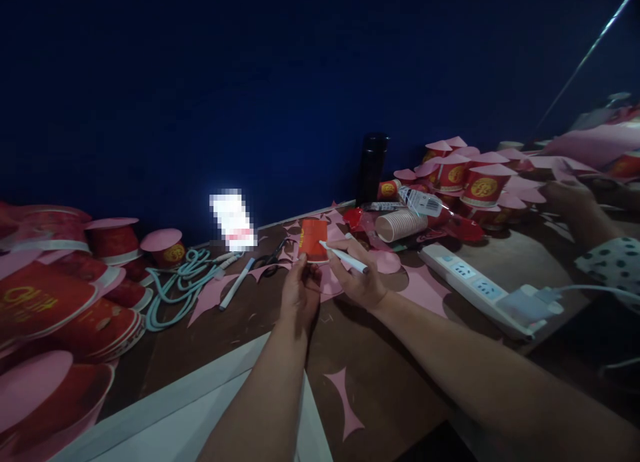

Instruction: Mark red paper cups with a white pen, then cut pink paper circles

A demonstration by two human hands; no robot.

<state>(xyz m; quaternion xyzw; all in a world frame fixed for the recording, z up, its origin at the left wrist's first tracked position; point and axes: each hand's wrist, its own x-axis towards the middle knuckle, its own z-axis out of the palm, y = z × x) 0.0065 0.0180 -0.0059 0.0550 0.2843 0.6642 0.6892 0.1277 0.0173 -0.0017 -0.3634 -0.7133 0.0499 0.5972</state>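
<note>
A red paper cup with yellow lettering is held in my left hand, the fingers around its lower end. My right hand grips a white marker, its tip at the cup's right side. Whether the tip touches the cup I cannot tell. Beneath both hands lie cut pink paper scraps. Another white marker rests on the table to the left, and dark scissors lie partly on the scraps just left of the cup.
Red cups with pink paper tops are piled at right; more cups crowd the left. A power strip, black bottle, stacked paper cups, teal cable and lit phone surround the workspace. Another person's hand is at right.
</note>
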